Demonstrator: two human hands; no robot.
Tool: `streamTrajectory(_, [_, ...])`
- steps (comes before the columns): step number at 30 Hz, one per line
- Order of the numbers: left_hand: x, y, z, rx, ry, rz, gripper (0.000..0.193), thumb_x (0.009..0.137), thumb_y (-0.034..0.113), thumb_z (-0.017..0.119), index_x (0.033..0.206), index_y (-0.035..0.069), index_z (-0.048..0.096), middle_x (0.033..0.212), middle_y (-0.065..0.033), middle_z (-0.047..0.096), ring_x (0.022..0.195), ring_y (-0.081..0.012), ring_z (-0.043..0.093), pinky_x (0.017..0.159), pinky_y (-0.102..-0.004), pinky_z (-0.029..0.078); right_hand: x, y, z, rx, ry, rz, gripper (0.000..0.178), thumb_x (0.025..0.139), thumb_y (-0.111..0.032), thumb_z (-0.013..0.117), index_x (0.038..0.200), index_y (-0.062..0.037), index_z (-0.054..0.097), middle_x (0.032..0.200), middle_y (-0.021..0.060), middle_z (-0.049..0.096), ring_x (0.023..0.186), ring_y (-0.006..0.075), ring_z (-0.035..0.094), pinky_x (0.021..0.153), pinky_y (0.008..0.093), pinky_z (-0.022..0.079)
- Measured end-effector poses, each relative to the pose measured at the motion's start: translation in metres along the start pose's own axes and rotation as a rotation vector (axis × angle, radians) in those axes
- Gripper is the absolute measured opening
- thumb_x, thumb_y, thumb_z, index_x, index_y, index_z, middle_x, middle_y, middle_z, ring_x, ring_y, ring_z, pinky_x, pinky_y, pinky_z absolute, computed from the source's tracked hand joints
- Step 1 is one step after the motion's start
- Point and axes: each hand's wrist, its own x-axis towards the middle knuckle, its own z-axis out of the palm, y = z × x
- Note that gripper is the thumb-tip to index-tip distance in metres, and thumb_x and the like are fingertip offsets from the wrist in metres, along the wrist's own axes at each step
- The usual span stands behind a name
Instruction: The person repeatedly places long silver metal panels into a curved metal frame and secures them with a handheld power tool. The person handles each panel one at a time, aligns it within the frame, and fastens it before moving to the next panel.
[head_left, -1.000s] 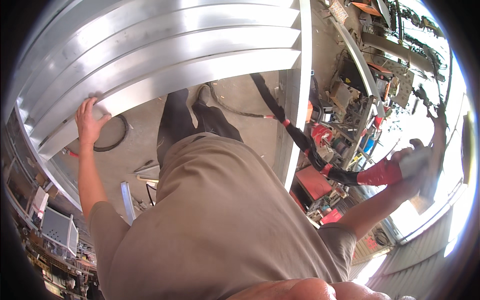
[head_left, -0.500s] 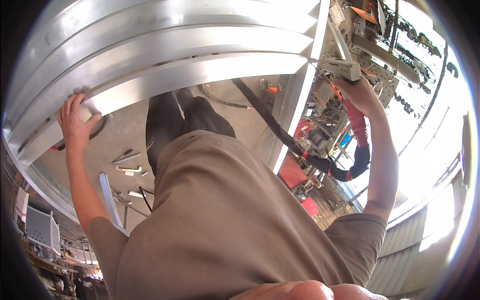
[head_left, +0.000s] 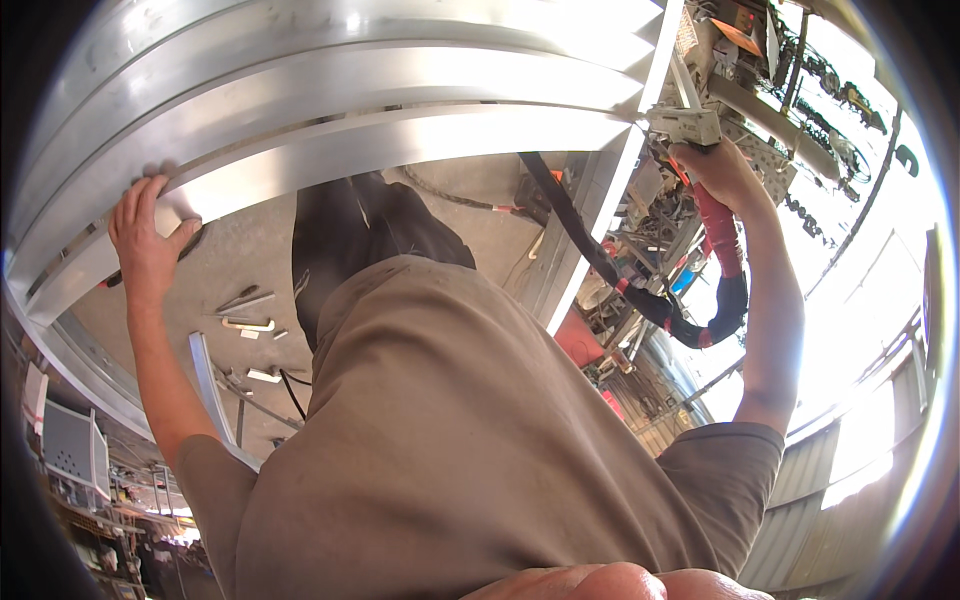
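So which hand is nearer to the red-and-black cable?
Right. The right hand holds the grey tool, close by the red end of the cable; the left hand is far across, touching the lowest metal slat.

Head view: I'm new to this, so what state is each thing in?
Left hand, open, laid on the lowest slat
Right hand, closed round the tool
Tool, held, front end at the post; on or off unclear
Cable, bent in a U below the right hand
Lowest slat, in line with the others
Post, brightly lit
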Motion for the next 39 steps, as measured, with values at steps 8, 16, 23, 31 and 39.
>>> streamTrajectory(8, [0.001,0.0,-0.001,0.001,-0.015,-0.008,0.079,0.071,0.023,0.091,0.142,0.014,0.058,0.144,-0.0088,0.056,0.136,-0.0332,0.049,0.117,-0.0512,0.032,0.0,-0.012,0.002,-0.047,-0.019,0.023,0.028,0.091,-0.025,0.066,0.101,0.0005,0.067,0.073,0.0054,0.064,0.061,0.0158,0.066,0.056,0.0304,0.054])
streamTrajectory(16, [0.001,-0.001,0.0,-0.006,-0.013,-0.007,0.078,0.072,0.024,0.09,0.142,0.014,0.058,0.145,-0.0089,0.056,0.136,-0.033,0.048,0.118,-0.0516,0.031,0.014,-0.008,0.006,-0.173,-0.026,-0.083,0.031,0.092,-0.029,0.062,0.094,0.0018,0.069,0.071,0.008,0.066,0.059,0.0181,0.067,0.057,0.0339,0.054])
streamTrajectory(23, [0.0,-0.001,0.0,-0.012,-0.004,-0.002,0.077,0.072,0.023,0.09,0.141,0.014,0.058,0.145,-0.0089,0.056,0.136,-0.0331,0.049,0.117,-0.0517,0.031,0.017,-0.011,0.003,-0.174,-0.082,-0.011,0.029,0.092,-0.027,0.061,0.092,0.0011,0.067,0.07,0.0075,0.065,0.059,0.0182,0.066,0.057,0.0343,0.054])
streamTrajectory(31, [-0.001,-0.001,0.001,0.0,0.013,-0.008,0.076,0.07,0.022,0.092,0.138,0.015,0.06,0.141,-0.0068,0.059,0.134,-0.0307,0.05,0.118,-0.0493,0.032,0.019,-0.013,0.006,-0.154,-0.05,-0.085,0.021,0.09,-0.02,0.063,0.093,0.0003,0.067,0.07,0.0067,0.064,0.06,0.0171,0.064,0.056,0.0335,0.053])
streamTrajectory(39, [0.0,0.0,0.0,-0.014,-0.002,-0.013,0.078,0.07,0.022,0.091,0.141,0.015,0.059,0.144,-0.0089,0.057,0.135,-0.0327,0.049,0.118,-0.0502,0.032,0.02,-0.013,0.002,-0.151,-0.056,-0.089,0.019,0.09,-0.019,0.063,0.091,-0.0003,0.067,0.071,0.0056,0.064,0.065,0.0164,0.064,0.06,0.0335,0.052])
